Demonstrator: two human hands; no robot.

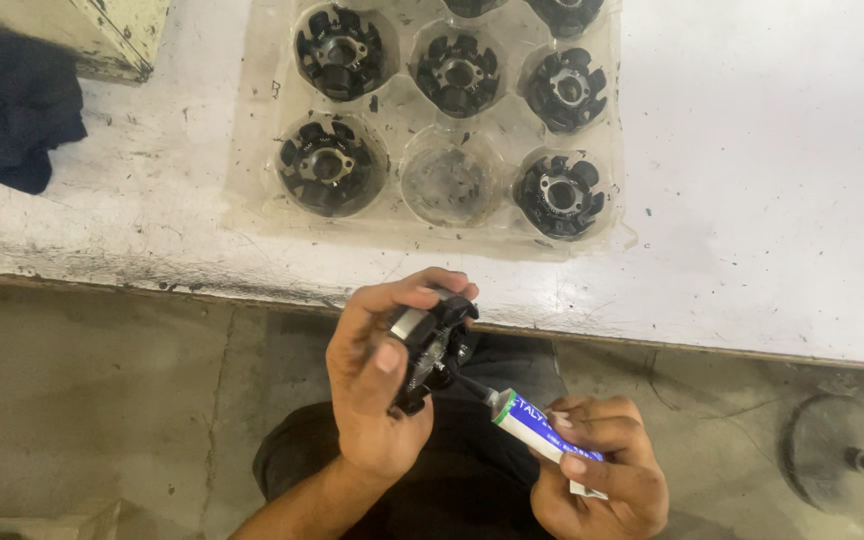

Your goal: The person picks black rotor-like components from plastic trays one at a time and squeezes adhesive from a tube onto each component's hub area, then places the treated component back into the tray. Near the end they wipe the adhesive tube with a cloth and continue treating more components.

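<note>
My left hand [377, 385] grips a round black part [434, 345] with dark lobes and a metal rim, held on edge just below the table's front edge. My right hand [597, 475] holds a small white and blue tube [537, 432] with a green band. The tube's thin black nozzle touches the lower side of the part. Both hands are over my lap.
A clear plastic tray [432, 215] on the white worktable [752, 180] holds several similar black parts [329, 167] in round pockets; one front pocket [449, 185] has none. A dark cloth [14, 105] lies at the left. A round stool base [837, 450] stands on the floor at right.
</note>
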